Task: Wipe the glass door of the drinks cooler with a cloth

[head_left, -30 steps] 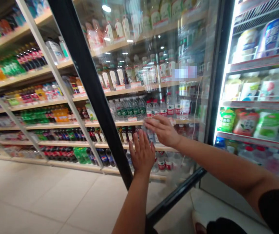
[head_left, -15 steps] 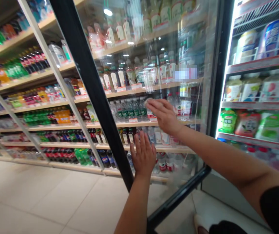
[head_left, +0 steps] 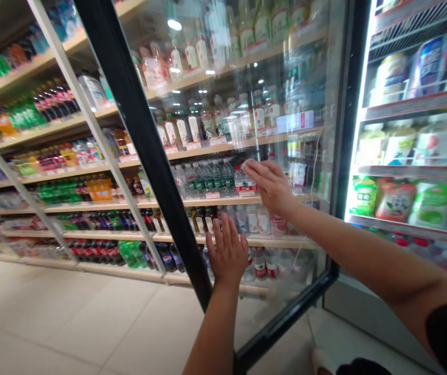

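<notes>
L hand [head_left: 228, 255] lies flat agst. the glass door [head_left: 203, 41], fingers extended, nothing grasped; R hand [head_left: 273, 185] sits higher, to the R, w/ a pale wad [head_left: 245, 164] betw. fingertips & glass, mostly hidden (pinched or only pressed: cannot tell). Door, blk.-framed, stands open; lit drinks cooler [head_left: 418, 171] at R. Bottle shelves [head_left: 106, 235] behind glass & at L.

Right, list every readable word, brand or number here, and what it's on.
"PEPSI", slightly blurred: dark plastic bottle with a round blue logo.
Black-framed clear glass door: nothing legible.
Green drink container in the white-lit cooler: Chinese characters, too blurred to quote.
Red-and-white price tags and other bottle labels: too small or blurred.
</notes>
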Demonstrator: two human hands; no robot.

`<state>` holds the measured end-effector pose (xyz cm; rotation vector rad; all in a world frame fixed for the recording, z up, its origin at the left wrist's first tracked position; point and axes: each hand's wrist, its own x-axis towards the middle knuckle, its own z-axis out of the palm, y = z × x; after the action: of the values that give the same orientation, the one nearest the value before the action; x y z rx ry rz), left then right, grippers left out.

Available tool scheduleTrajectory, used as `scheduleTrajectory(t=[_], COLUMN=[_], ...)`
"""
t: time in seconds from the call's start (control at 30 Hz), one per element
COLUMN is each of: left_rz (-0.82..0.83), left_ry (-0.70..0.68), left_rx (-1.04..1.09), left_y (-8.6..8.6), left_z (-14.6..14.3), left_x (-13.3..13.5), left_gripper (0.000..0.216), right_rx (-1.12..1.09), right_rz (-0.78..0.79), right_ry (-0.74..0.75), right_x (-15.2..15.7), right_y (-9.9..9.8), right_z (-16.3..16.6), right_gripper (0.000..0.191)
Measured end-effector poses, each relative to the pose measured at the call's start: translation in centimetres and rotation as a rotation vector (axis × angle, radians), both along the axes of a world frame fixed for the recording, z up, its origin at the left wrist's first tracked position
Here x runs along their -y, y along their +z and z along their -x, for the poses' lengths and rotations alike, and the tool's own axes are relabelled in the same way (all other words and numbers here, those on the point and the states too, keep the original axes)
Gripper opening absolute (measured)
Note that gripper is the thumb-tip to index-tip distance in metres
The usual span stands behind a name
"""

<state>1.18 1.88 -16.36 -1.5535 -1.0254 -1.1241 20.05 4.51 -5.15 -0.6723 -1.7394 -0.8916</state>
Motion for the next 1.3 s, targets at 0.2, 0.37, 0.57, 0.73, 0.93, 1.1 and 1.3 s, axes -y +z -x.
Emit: scheduleTrajectory(t=[0.2, 0.37, 0.57, 0.73, 0.93, 1.1, 1.3], left_rz=[0.0, -0.011, -0.069, 0.045, -0.064, -0.033, -0.076], left_ry=[-0.046, -0.06, -0.374, -0.345, -0.186, -0.203, -0.015], left_rx=[0.021, 0.016, -0.166, -0.106, 0.074, -0.005, 0.088], left_y=[0.1, -0.2, -0.2, 0.5, -1.3, -0.1, 3.3], left_z=[-0.1, 0.0, 1.6, 1.1, -1.5, -0.7, -0.9], left_x=[0.3, 0.0, 0.4, 1.9, 3.0, 2.3, 1.1], left_gripper=[0.077, 0.08, 0.064, 0.055, 0.038, 0.044, 0.06], right_rx=[0.225, 0.178, 0.082, 0.033, -0.239, -0.12, -0.132], right_rz=[0.041, 0.101, 0.275, 0.341, 0.208, 0.14, 0.103], right_ry=[0.069, 0.109, 0.265, 0.258, -0.312, -0.373, -0.354], right_x=[0.5, 0.9, 3.3, 5.1, -0.6, -4.4, -4.4], right_y=[-4.4, -4.8, -6.2, -5.6, -6.1, -12.5, -13.7], right_z=[0.8, 1.8, 4.5, 1.5, -3.7, -5.7, -5.9], right_gripper=[0.056, 0.055, 0.067, 0.065, 0.066, 0.067, 0.067])
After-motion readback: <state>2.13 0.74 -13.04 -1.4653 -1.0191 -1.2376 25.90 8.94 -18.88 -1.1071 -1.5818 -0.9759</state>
